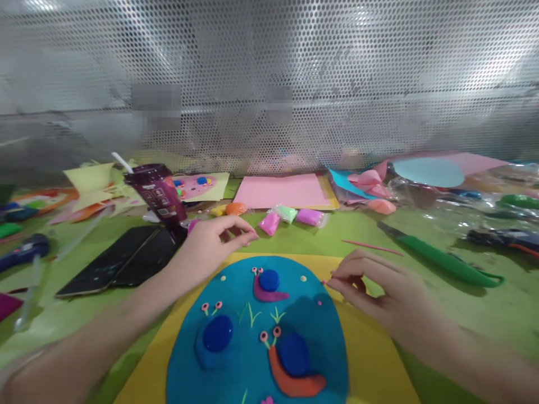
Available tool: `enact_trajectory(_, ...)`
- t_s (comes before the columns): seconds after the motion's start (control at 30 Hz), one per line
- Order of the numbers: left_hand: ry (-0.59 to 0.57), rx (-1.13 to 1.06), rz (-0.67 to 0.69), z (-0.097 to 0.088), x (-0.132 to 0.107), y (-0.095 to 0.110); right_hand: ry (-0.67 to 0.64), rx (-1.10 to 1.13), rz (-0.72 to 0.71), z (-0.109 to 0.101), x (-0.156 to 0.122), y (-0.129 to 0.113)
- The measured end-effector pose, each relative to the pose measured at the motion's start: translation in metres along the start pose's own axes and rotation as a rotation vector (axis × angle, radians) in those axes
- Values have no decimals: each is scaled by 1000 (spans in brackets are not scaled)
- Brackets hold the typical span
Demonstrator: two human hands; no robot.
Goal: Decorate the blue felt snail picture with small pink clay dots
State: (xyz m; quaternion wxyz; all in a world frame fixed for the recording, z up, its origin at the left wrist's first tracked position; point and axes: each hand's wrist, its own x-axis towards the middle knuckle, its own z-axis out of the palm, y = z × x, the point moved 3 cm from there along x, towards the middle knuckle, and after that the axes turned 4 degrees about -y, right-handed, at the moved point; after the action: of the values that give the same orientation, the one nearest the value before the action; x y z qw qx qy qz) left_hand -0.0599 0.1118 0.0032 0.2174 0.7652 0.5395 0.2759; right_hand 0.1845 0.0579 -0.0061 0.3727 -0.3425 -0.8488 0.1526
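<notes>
A blue clay oval (236, 359) lies on a yellow sheet (379, 365) in front of me. Three clay snails sit on it: a purple one (269, 287) at the top, an orange one (292, 367) at the bottom and a blue one (217, 336) on the left. My left hand (210, 244) hovers at the oval's upper left edge, fingers curled and pinched, and what it holds cannot be seen. My right hand (374, 286) is at the oval's right edge, its fingertips pinching a tiny pink clay bit (324, 282).
A green mat (484, 314) covers the table. Two dark phones (122, 261) and a maroon drink carton (158, 196) stand left. Clay packets (290, 217), pink paper (282, 191), a thin pink stick (373, 247) and a green-handled knife (438, 261) lie beyond. A perforated metal screen (269, 84) closes the back.
</notes>
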Motion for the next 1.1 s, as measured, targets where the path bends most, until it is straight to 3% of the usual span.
enact_trajectory(0.1, -20, 139, 70, 2, 4, 8, -5, 19, 35, 3, -1, 2)
enact_trajectory(0.23, -151, 212, 217, 23, 22, 13, -78, 54, 56, 9, -2, 1)
enact_trajectory(0.33, -189, 257, 287, 39, 40, 7, -41, 14, 14, 6, -2, 2)
enact_trajectory(0.5, -147, 291, 287, 46, 56, -3, 27, -86, -8, -6, 1, 8)
enact_trajectory(0.83, -203, 256, 239, 50, 43, -1, 63, -17, 307, -18, 8, 25)
enact_trajectory(1.1, -199, 327, 272, 54, 47, -7, -33, -82, 412, -20, 13, 35)
